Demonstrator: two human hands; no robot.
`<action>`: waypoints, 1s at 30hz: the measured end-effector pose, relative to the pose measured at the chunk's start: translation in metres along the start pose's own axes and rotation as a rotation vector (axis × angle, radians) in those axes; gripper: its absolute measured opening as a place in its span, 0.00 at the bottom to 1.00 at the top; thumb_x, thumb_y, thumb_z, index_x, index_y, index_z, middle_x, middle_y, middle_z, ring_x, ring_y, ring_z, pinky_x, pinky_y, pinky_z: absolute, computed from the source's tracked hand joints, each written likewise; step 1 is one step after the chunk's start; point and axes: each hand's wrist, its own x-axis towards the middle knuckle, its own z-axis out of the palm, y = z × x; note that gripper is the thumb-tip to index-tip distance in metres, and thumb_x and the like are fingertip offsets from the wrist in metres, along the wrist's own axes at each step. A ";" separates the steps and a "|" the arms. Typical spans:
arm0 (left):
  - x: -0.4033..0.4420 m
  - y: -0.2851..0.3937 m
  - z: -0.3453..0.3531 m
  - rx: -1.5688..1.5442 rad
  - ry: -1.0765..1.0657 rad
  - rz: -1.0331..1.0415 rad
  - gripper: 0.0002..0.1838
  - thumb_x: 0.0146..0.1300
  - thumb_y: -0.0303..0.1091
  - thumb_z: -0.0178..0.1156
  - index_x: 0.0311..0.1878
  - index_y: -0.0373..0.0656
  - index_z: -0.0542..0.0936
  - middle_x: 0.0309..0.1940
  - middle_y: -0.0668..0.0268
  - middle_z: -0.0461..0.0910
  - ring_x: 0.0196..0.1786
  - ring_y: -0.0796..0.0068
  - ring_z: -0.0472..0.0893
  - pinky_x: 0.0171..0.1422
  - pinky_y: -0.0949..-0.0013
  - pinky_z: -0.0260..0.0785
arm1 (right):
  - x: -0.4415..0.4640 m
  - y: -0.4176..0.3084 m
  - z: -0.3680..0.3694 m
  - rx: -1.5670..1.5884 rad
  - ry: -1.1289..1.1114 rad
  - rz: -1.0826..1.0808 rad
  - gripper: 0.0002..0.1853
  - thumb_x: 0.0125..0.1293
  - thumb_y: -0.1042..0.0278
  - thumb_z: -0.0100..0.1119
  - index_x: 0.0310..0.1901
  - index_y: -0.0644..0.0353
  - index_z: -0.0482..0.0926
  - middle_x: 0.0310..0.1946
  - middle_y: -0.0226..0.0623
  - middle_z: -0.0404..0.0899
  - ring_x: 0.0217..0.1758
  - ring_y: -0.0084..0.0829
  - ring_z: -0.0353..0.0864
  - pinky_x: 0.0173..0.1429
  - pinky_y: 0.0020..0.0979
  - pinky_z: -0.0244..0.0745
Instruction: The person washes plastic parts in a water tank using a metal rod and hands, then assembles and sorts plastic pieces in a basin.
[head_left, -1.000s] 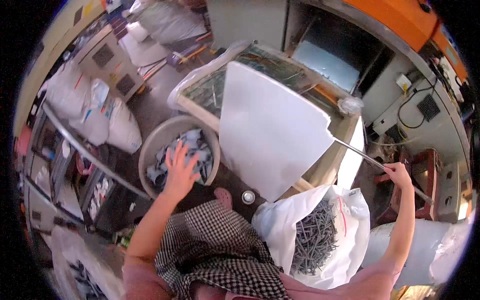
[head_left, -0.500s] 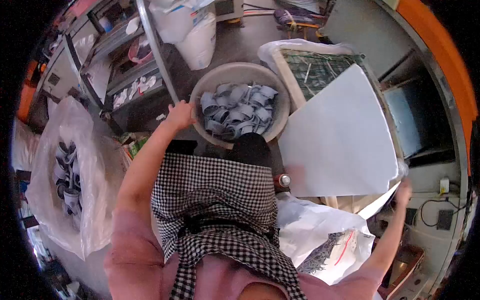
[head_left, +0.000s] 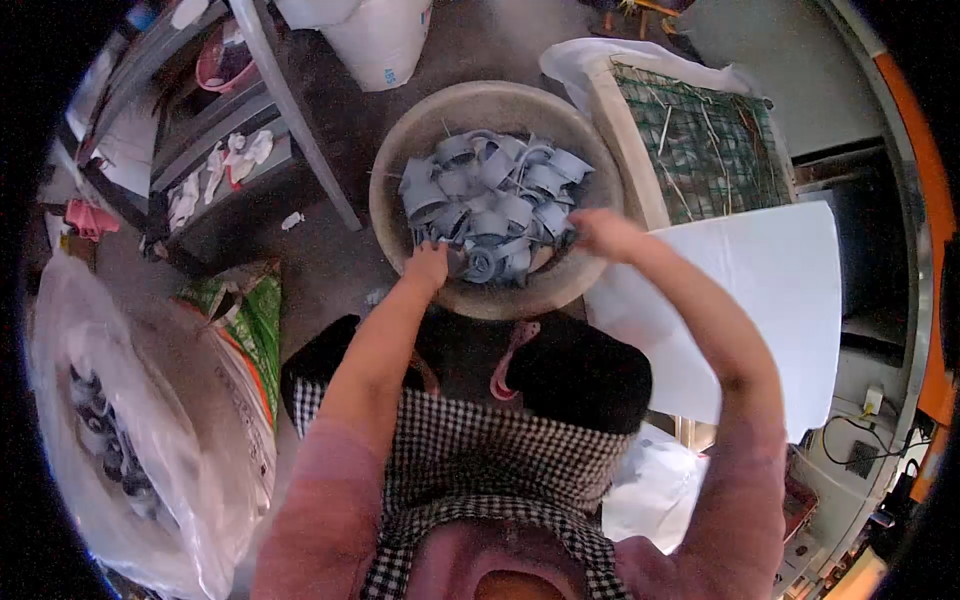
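Note:
A large round basin (head_left: 395, 130) holds a heap of grey ring-shaped plastic parts (head_left: 490, 215). My left hand (head_left: 428, 266) reaches over the near left side of the basin, its fingers apart and touching the parts at the heap's edge. Over the right rim, my right hand (head_left: 610, 236) points inward, slightly blurred, fingers loosely apart beside the heap. No part is visibly held in either hand. A white board (head_left: 745, 310) lies under my right forearm, tilted against a crate with green mesh (head_left: 690, 140).
To the left stands a clear plastic bag (head_left: 160, 400) with similar parts, beside a green woven sack (head_left: 255, 320). A metal rack (head_left: 300, 110) rises at the upper left. White sacks (head_left: 375, 45) stand behind the basin. Another white bag (head_left: 655, 485) sits at my right.
My left hand has moved from the basin's outer rim onto the parts. My right hand has left the white board's lower corner and come over the basin. The view has shifted closer to the basin.

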 end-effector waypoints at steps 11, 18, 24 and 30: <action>0.038 -0.018 0.017 -0.170 -0.006 0.071 0.24 0.58 0.31 0.50 0.60 0.43 0.65 0.52 0.46 0.68 0.54 0.46 0.72 0.56 0.53 0.68 | 0.168 0.033 0.244 0.098 -0.267 0.583 0.63 0.41 0.39 0.68 0.69 0.64 0.39 0.58 0.50 0.68 0.59 0.47 0.70 0.63 0.40 0.61; 0.038 -0.001 -0.035 -0.074 -0.019 0.238 0.23 0.55 0.30 0.55 0.56 0.40 0.69 0.50 0.46 0.70 0.53 0.48 0.73 0.55 0.55 0.69 | 0.143 0.044 0.169 0.380 -0.178 0.524 0.48 0.41 0.49 0.70 0.65 0.57 0.59 0.48 0.50 0.76 0.52 0.47 0.74 0.56 0.41 0.68; 0.005 0.042 -0.115 -0.145 0.428 0.398 0.29 0.52 0.25 0.56 0.61 0.46 0.66 0.58 0.44 0.63 0.62 0.46 0.64 0.62 0.53 0.62 | 0.063 -0.033 0.044 0.076 0.110 0.194 0.39 0.41 0.65 0.68 0.59 0.47 0.64 0.49 0.57 0.64 0.49 0.59 0.70 0.53 0.46 0.69; -0.037 0.058 -0.179 0.071 0.881 0.583 0.44 0.46 0.20 0.57 0.69 0.59 0.57 0.68 0.49 0.49 0.71 0.49 0.49 0.69 0.50 0.53 | 0.031 -0.080 -0.007 -0.278 0.503 -0.170 0.29 0.40 0.74 0.62 0.50 0.47 0.74 0.45 0.52 0.66 0.45 0.46 0.71 0.45 0.42 0.68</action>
